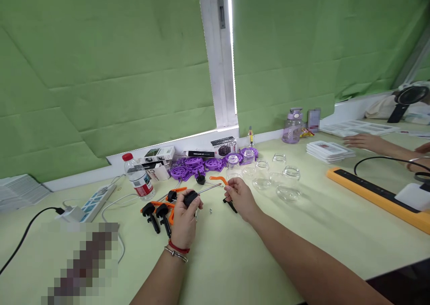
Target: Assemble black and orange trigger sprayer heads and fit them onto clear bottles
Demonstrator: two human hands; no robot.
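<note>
My left hand [185, 220] is closed on a round black knob [191, 198] with a thin metal rod [210, 188] pointing right. The fingers of my right hand [240, 198] pinch an orange curved piece [219, 178], whose free end reaches left above the rod's tip. Below my right fingertips lies a small black part [230, 205]. Left of my left hand are black knobbed parts [162, 211] and orange strips [157, 204]. Tiny metal bits [211, 211] rest between my hands. Behind them sits another black knob [200, 178].
Purple pieces [194, 167] and boxes [159, 155] lie at the back, beside a water bottle [138, 177]. Clear glass jars [288, 184] stand right of centre. Further right are stacked white cards [329, 151], a yellow-black strip [376, 197] and another person's hand [364, 140]. A power strip [99, 202] is left.
</note>
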